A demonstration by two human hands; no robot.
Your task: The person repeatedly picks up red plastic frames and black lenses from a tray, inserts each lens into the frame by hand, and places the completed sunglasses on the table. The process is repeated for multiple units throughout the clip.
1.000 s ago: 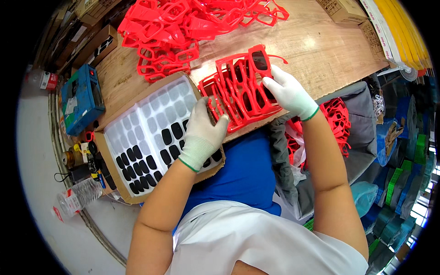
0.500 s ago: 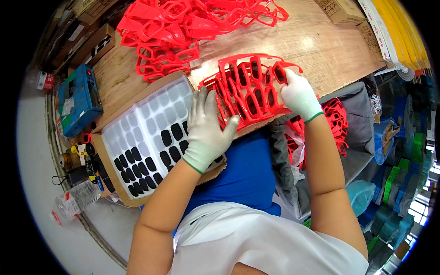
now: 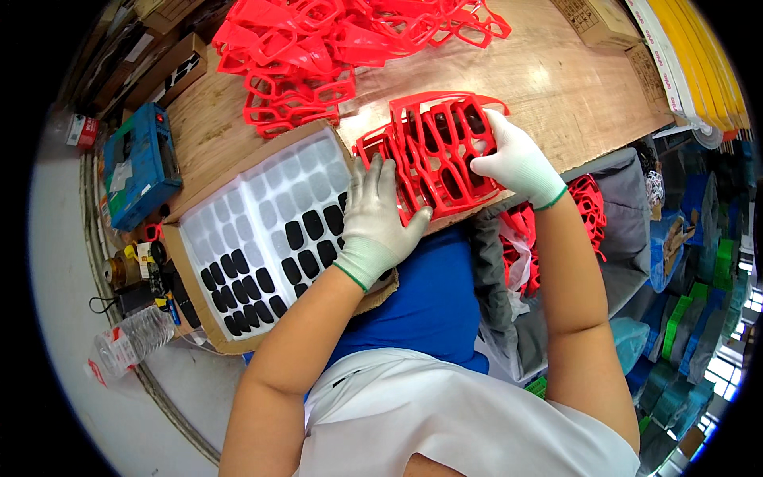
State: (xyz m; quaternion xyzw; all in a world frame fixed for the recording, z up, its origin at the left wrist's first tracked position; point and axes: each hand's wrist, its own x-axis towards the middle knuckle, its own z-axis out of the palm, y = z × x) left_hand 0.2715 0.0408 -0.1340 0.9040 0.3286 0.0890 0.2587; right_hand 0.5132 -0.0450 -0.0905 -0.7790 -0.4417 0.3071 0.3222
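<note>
A row of red sunglasses (image 3: 435,163), nested close together with dark lenses in several of them, stands at the near edge of the table between my gloved hands. From its left end my left hand (image 3: 377,213) presses in, fingers along the side and thumb by the lower front corner. My right hand (image 3: 517,161) grips the right end, its thumb lying across the front. Beside my left hand, a cardboard box (image 3: 191,290) holds a white sheet (image 3: 249,203) with pockets, some with black lenses (image 3: 315,225); my left hand and forearm hide part of it.
A heap of red glasses frames (image 3: 318,56) lies at the far side of the wooden table (image 3: 564,99). To the left are a blue device (image 3: 143,167) and a plastic bottle (image 3: 131,342). A grey-lined bin (image 3: 624,215) with more red frames sits below my right forearm.
The row of sunglasses has been squeezed closer together. My right hand has shifted in, its thumb now on the front, and my left hand has moved slightly right and down in view.
</note>
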